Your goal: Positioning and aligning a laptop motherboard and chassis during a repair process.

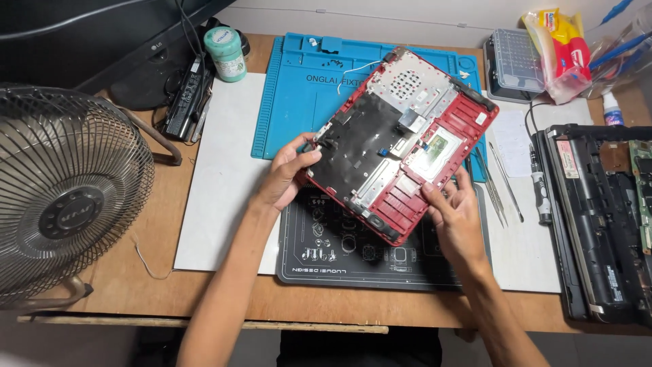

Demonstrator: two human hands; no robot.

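Both hands on a red laptop palmrest cover point(407, 143), underside up, held tilted above the table point(204, 299).

Left hand point(288, 173): fingers closed on the cover's left edge, thumb and fingertips pinching near a small black part at that edge. Right hand point(455, 217): closed on the cover's lower right edge, thumb on top of the red ribbing, fingers beneath.

The cover shows a black sheet over the keyboard back, a perforated metal plate toward the far end, and a touchpad board near the right hand. It hangs over two mats: a blue silicone repair mat point(299, 102) behind, a black work mat point(339, 258) in front, both on a white sheet point(217, 197).

Around:
- Tweezers point(506, 180) lying just right of the cover.
- Black laptop base point(598, 217), opened, at the right edge of the table.
- Clear parts box point(516, 61) and a red-and-yellow packet point(564, 47), far right.
- Green jar point(225, 53), far left.
- Wire-guarded fan point(64, 197) at the left.
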